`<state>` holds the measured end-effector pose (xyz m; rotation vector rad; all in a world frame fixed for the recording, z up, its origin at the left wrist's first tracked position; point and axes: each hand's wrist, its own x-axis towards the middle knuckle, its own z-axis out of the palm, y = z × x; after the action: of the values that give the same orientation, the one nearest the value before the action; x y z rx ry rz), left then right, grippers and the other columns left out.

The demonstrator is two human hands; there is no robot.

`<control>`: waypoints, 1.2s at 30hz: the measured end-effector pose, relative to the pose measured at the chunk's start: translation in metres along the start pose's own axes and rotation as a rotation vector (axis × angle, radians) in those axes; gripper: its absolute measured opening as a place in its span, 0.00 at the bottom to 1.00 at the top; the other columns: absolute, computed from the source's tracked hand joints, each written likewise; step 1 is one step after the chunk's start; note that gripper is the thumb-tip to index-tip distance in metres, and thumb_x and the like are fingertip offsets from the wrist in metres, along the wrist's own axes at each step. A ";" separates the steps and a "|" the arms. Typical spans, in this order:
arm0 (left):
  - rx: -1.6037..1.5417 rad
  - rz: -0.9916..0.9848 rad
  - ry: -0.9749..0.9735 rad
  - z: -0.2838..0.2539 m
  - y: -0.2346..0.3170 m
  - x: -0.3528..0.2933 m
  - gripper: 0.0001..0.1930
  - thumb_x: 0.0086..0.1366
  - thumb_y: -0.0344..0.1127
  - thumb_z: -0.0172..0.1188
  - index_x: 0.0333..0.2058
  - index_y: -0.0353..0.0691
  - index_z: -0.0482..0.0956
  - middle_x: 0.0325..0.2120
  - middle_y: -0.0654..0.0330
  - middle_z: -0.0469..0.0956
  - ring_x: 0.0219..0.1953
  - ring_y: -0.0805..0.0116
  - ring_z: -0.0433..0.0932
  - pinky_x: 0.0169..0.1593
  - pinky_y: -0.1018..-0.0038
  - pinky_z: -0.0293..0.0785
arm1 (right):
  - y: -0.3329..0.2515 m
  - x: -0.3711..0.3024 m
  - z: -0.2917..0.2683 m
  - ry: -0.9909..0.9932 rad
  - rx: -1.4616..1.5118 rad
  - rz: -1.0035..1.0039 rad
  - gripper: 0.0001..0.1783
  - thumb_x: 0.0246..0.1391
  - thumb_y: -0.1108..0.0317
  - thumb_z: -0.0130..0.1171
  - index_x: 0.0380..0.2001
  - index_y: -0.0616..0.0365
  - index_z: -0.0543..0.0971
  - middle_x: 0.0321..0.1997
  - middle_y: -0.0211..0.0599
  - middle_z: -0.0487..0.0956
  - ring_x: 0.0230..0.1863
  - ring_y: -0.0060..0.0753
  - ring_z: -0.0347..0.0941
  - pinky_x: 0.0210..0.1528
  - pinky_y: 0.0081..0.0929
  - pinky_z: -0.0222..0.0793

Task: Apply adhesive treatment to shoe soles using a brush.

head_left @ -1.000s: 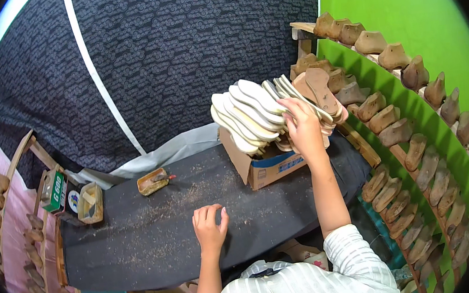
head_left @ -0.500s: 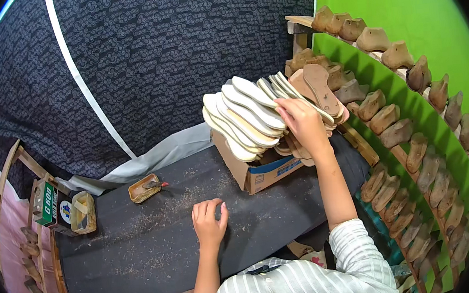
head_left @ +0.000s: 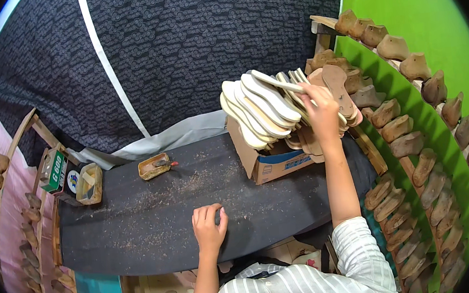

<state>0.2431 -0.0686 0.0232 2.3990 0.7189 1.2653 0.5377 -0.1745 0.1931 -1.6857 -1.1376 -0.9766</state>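
My right hand [head_left: 321, 109] pinches the end of a cream shoe insole [head_left: 276, 81], lifted and tilted above the others. Beneath it, a fanned stack of white and cream insoles [head_left: 267, 102] rises out of a cardboard box [head_left: 275, 168] on the right of the table. Brown insoles [head_left: 334, 80] stand in the same box, just past my right hand. My left hand [head_left: 209, 228] lies on the dark tabletop near its front edge, fingers loosely bent, thumb apart and nothing held.
Small scraps litter the dark table [head_left: 157, 227]. A shallow tray [head_left: 153, 167] with a red-tipped tool sits toward the back. At the left end stand a yellowish tub [head_left: 88, 184] and a green-and-black box [head_left: 56, 174]. Racks of wooden shoe lasts [head_left: 397, 131] flank both sides.
My right hand has raised one insole off the top of the stack, and it now tilts more edge-on. The whole view has shifted, while my left hand stays on the table.
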 end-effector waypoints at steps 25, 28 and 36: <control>-1.643 -0.793 0.301 -0.087 -0.096 -0.046 0.31 0.67 0.58 0.35 0.58 0.38 0.57 0.54 0.50 0.65 0.52 0.53 0.69 0.54 0.58 0.68 | -0.233 -0.240 0.091 -0.633 1.534 1.374 0.15 0.60 0.63 0.51 0.43 0.65 0.74 0.39 0.34 0.78 0.37 0.20 0.73 0.39 0.19 0.70; -1.601 -0.821 0.489 -0.109 -0.112 -0.033 0.31 0.67 0.57 0.34 0.56 0.36 0.59 0.52 0.48 0.68 0.51 0.54 0.70 0.54 0.59 0.68 | -0.246 -0.262 0.117 -0.836 1.480 1.449 0.19 0.63 0.60 0.44 0.49 0.64 0.72 0.42 0.37 0.77 0.41 0.24 0.73 0.43 0.23 0.70; -1.463 -0.930 0.129 -0.126 -0.190 -0.031 0.33 0.66 0.62 0.33 0.52 0.37 0.64 0.38 0.51 0.75 0.42 0.59 0.74 0.49 0.66 0.70 | -0.309 -0.230 0.143 -0.692 0.722 0.238 0.25 0.56 0.60 0.49 0.57 0.51 0.67 0.60 0.44 0.66 0.62 0.46 0.59 0.63 0.40 0.51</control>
<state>0.0705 0.0754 -0.0247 0.6564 0.4928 0.9143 0.1995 -0.0384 0.0035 -1.5020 -1.4432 0.2151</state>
